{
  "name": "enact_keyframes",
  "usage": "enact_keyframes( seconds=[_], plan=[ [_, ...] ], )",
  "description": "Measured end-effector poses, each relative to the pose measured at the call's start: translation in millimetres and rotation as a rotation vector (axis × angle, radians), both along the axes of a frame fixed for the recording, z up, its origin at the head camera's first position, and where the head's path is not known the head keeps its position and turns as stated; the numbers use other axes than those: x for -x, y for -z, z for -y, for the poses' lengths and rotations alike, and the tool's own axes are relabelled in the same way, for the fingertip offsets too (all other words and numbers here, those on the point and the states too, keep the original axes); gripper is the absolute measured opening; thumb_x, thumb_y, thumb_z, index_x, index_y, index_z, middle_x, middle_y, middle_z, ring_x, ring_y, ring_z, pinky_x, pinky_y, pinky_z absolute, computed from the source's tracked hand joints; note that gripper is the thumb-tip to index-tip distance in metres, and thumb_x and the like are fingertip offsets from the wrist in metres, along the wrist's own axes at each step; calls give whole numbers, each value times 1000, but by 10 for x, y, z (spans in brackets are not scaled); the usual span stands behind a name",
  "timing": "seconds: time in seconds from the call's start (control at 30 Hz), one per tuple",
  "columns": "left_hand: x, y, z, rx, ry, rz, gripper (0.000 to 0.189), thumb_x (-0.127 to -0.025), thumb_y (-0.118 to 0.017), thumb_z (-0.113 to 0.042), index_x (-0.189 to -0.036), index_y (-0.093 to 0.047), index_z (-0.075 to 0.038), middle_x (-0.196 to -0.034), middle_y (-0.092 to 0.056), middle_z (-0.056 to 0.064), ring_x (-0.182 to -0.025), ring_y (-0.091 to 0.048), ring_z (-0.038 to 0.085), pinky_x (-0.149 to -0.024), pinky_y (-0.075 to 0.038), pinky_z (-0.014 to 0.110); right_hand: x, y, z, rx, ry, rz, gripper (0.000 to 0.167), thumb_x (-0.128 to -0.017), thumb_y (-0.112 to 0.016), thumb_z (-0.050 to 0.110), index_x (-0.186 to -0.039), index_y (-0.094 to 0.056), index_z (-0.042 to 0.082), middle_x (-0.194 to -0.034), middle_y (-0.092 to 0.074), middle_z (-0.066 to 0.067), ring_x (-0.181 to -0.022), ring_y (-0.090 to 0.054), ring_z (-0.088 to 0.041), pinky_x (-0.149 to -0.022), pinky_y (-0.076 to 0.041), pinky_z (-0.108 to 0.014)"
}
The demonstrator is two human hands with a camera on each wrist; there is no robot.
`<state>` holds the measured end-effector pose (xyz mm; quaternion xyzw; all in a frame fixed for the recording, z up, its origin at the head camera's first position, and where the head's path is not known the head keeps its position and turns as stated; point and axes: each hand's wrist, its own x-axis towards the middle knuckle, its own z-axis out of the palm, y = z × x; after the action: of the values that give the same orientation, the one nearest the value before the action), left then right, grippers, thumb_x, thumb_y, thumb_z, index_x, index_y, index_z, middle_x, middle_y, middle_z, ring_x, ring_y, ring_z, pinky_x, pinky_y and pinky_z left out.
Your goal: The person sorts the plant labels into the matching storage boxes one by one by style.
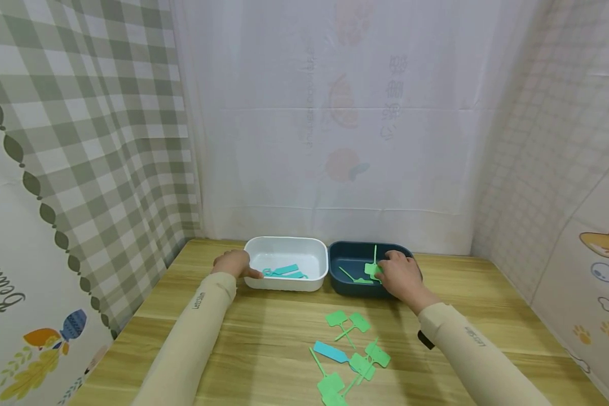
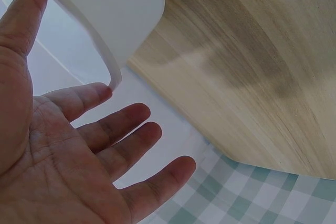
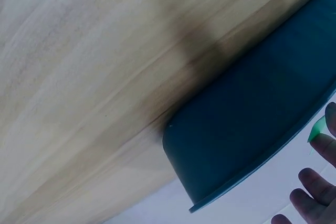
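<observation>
My right hand [image 1: 402, 275] is over the dark blue bin [image 1: 352, 290], pinching a green plastic tag [image 1: 371, 269] with a thin stem. In the right wrist view the tag [image 3: 316, 129] shows between thumb and forefinger, the other fingers spread apart. Another green tag [image 1: 361, 280] lies inside that bin. At the white bin [image 1: 286, 285], my left hand [image 1: 233, 264] touches the rim with thumb and forefinger. The left wrist view shows this hand [image 2: 52, 145] with its fingers extended. Turquoise tags [image 1: 286, 269] lie in the white bin.
The two bins stand side by side near the back of the wooden table [image 1: 264, 349]. In front lie several green tags [image 1: 331, 384] and one blue tag [image 1: 331, 352], partly overlapping. Cloth curtains [image 1: 264, 169] surround the table at the back and sides.
</observation>
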<state>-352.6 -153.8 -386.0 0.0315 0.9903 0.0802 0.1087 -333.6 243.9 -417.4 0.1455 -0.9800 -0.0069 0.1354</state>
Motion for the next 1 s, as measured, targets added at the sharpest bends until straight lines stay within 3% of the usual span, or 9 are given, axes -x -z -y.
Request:
enact_keyframes(
  seconds=[0.2, 0.5, 1.0],
  plan=[
    [3, 17, -2, -1, 4, 1, 51, -86, -73, -50, -98, -69, 0, -103, -67, 18, -94, -58, 33, -80, -51, 50, -8, 46, 41, -6, -2, 2, 30, -91, -72, 22, -114, -72, 2, -130, -55, -28, -122, -49, -46, -91, -44, -61],
    [9, 18, 13, -3, -1, 8, 53, -87, -73, -49, -103, -69, 1, -110, -66, 21, -101, -59, 37, -80, -51, 51, -24, 48, 64, -15, -17, 9, 30, -92, -72, 22, -116, -72, 4, -131, -55, -28, -122, -49, -46, -91, -44, -61],
    [54, 56, 29, -3, 0, 4, 53, -86, -73, -50, -101, -69, 0, -108, -66, 20, -98, -58, 35, -80, -50, 51, -157, 28, 240, 31, -129, -30, 31, -90, -74, 24, -116, -72, 8, -132, -56, -24, -124, -50, -43, -94, -44, -60]
  ],
)
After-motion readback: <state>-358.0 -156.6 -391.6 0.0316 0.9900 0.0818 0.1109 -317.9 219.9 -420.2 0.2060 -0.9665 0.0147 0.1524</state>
